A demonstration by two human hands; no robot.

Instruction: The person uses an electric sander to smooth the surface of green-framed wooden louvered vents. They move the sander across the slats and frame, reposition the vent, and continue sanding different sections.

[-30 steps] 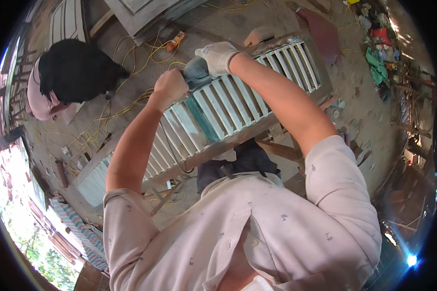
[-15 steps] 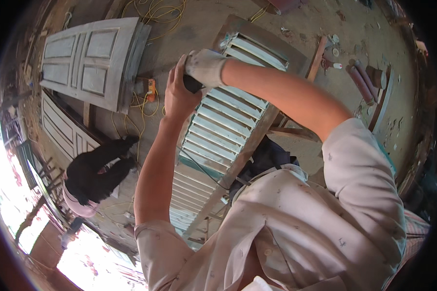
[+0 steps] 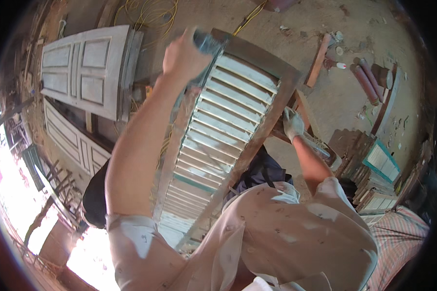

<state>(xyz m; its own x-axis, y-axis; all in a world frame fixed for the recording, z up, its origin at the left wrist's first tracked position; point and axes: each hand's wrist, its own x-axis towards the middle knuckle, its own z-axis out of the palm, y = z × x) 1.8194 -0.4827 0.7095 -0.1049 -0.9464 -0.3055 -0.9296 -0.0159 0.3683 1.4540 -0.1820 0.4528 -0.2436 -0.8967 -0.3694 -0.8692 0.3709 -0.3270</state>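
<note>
A long louvred shutter (image 3: 222,116) with pale slats and a bare brown frame lies slanting in front of me. My left hand (image 3: 182,57), bare and blurred by motion, is closed round a dark hand-held tool (image 3: 207,44) at the shutter's far left corner. Whether the tool touches the frame is hard to see. My right hand (image 3: 293,124), in a pale glove, is beside the shutter's right edge, close to the wooden support (image 3: 305,114). Its fingers are curled, and what they hold, if anything, cannot be made out.
Grey panelled doors (image 3: 90,68) lie stacked at the left. Yellow cable (image 3: 153,17) coils on the floor behind them. A wooden block (image 3: 319,60) and reddish rolls (image 3: 365,82) lie at the far right. Several louvred pieces (image 3: 381,160) are piled near my right side.
My hands were together over the shutter's far left part. My right hand has moved away, right and nearer me, to beside the shutter. My left hand keeps the tool, now slightly farther away.
</note>
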